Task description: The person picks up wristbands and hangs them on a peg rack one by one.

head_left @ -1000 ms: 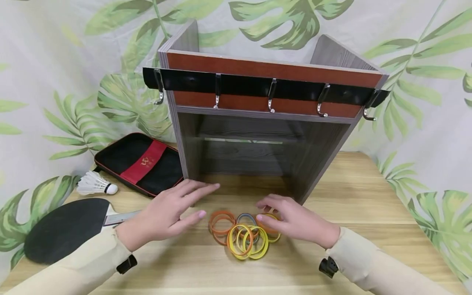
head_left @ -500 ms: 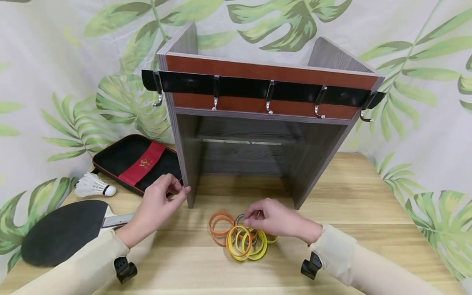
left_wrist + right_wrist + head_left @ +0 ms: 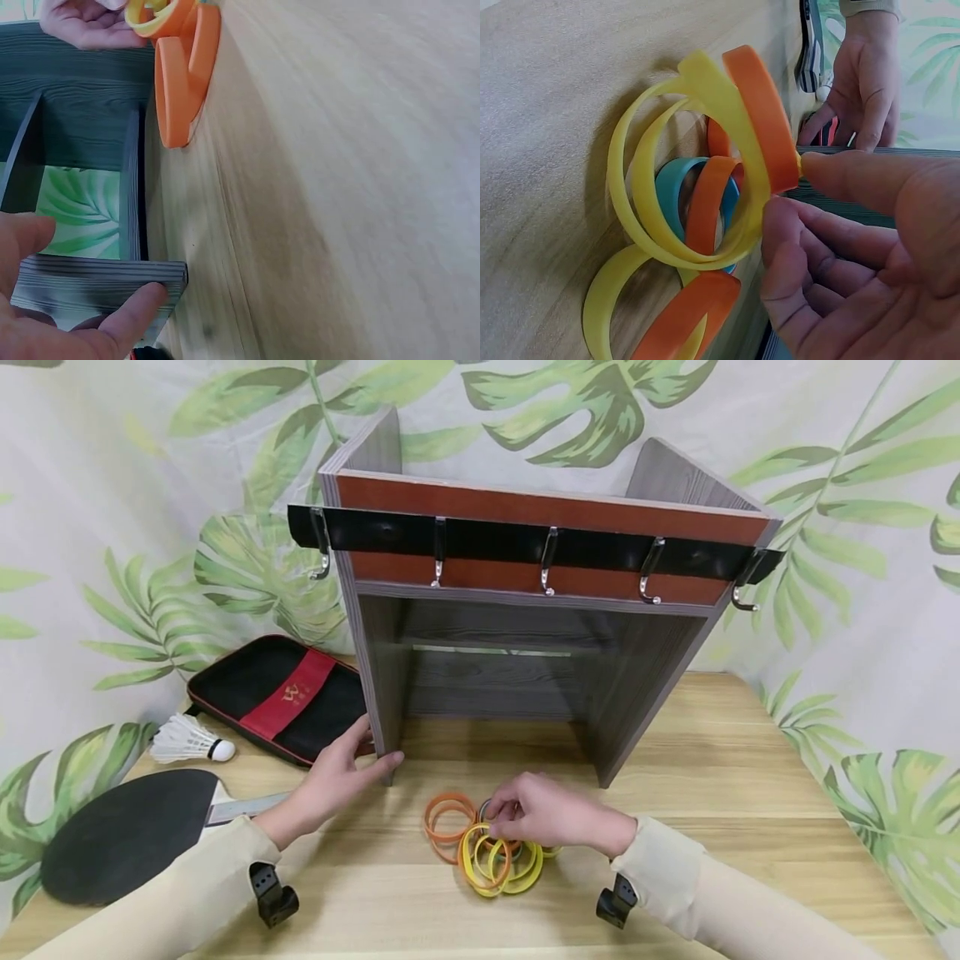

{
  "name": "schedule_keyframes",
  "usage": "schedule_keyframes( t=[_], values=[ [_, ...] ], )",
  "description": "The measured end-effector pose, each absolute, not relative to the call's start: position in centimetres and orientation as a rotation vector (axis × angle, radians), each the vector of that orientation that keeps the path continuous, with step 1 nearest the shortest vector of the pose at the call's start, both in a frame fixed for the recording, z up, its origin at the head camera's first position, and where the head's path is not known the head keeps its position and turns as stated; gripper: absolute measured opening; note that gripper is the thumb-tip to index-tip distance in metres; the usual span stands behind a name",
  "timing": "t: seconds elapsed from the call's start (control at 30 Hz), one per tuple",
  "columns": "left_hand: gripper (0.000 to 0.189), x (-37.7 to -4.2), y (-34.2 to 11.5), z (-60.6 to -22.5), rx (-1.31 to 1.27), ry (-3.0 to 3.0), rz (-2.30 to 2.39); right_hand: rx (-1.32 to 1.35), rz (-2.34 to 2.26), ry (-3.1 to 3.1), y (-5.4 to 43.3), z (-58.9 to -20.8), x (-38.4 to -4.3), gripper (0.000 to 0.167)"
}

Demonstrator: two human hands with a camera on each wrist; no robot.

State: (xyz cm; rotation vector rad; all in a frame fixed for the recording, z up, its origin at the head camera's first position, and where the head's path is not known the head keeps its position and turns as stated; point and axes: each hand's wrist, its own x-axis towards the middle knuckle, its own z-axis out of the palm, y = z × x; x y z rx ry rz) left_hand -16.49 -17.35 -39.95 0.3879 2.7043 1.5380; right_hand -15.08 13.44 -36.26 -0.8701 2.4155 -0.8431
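orange and yellow, that's the heap of bands [image 3: 504, 888] on the wooden table [image 3: 675, 910], just in front of the grey shelf [image 3: 495, 689], and plenty of it is covered! the right hand [image 3: 551, 814] sits over one side, so from the head view a blue band [image 3: 672, 199] barely peeps out; the right wrist view finds it among the others. in the left wrist view, heap and hand are both cut off by the top edge. over on the left, a sleeve [image 3: 172, 889] overlaps the bat handle [image 3: 228, 811].

to the hands: the right is nearly closed, thumb and finger pinching at an orange band [image 3: 761, 120] beside a yellow band [image 3: 731, 112]; how many it has, i can't tell. the left hand [image 3: 333, 789] is spread wide, thumb and fingers either side of the shelf's left side panel [image 3: 382, 652], one finger touching it, the rest partly out of sight.
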Motion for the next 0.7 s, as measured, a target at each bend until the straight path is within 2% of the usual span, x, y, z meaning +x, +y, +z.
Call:
schedule_keyframes(
  t=[0.7],
  values=[
    [0.069,-17.0,-17.22,-40.38,0.422,2.728,1.54,-0.708,-1.095,2.159,13.91,-35.84,-15.25,0.02]
  ],
)
